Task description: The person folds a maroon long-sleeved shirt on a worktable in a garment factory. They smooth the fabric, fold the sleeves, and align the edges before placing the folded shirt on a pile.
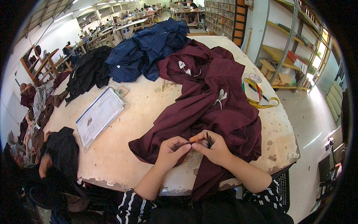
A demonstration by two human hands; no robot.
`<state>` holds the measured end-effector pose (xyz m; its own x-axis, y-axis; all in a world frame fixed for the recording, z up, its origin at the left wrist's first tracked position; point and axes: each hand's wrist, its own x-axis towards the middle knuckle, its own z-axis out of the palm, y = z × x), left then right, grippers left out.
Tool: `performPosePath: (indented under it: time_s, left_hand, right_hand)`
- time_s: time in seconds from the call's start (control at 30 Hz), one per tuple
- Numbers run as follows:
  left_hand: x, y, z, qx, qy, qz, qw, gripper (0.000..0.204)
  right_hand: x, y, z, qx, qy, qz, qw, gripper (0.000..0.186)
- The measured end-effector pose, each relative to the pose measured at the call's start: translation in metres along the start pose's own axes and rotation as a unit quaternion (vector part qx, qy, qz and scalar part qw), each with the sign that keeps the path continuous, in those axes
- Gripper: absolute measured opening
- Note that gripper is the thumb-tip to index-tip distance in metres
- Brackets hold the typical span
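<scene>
A maroon garment point(186, 108) lies crumpled across the table's front and right, with white tags or ties on it. My left hand point(172, 151) pinches a bit of its edge between thumb and forefinger. Fingertip to fingertip with it, my right hand point(213, 150) is closed on the same spot of cloth. Out of the right fist sticks a small dark pointed tool point(209, 139), its kind unclear. Something orange point(194, 139) shows at the right forefinger. The fingers hide most of the pinched cloth.
The pale worn table point(112, 160) bears a navy cloth pile point(149, 48), a black garment point(89, 71), papers in a clear sleeve point(99, 117), a yellow tape measure point(263, 104) and a tape roll point(255, 78). Another person's hand point(45, 164) is at the left. Metal shelving point(287, 56) stands right.
</scene>
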<state>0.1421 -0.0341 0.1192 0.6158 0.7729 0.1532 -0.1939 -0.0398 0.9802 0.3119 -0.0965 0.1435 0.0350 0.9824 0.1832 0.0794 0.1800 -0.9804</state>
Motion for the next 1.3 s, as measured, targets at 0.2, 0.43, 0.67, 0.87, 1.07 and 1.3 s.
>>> performPosePath:
  time_s: [0.2, 0.43, 0.67, 0.87, 1.07, 1.3]
  left_hand:
    - [0.002, 0.021, 0.02, 0.413, 0.142, 0.326, 0.838, 0.026]
    - [-0.003, 0.012, 0.015, 0.331, 0.115, 0.178, 0.92, 0.02]
    - [0.001, 0.003, 0.006, -0.097, 0.063, 0.034, 0.993, 0.007]
    - [0.002, -0.002, 0.003, -0.083, 0.049, 0.027, 0.995, 0.009]
    - [-0.001, -0.001, 0.012, 0.172, 0.073, 0.159, 0.969, 0.006]
    - [-0.002, 0.01, 0.026, 0.248, 0.065, 0.21, 0.944, 0.012]
  right_hand:
    - [0.003, 0.007, -0.006, 0.052, 0.015, 0.078, 0.995, 0.013]
    - [0.005, 0.005, -0.006, 0.086, -0.003, 0.088, 0.992, 0.03]
    - [0.007, 0.008, -0.014, 0.095, 0.023, 0.086, 0.992, 0.04]
    - [0.002, 0.008, -0.004, 0.007, 0.03, -0.012, 0.999, 0.017]
    - [-0.001, 0.004, -0.002, 0.048, 0.002, 0.039, 0.998, 0.014]
    - [0.0, 0.012, -0.004, 0.075, -0.006, 0.044, 0.996, 0.01]
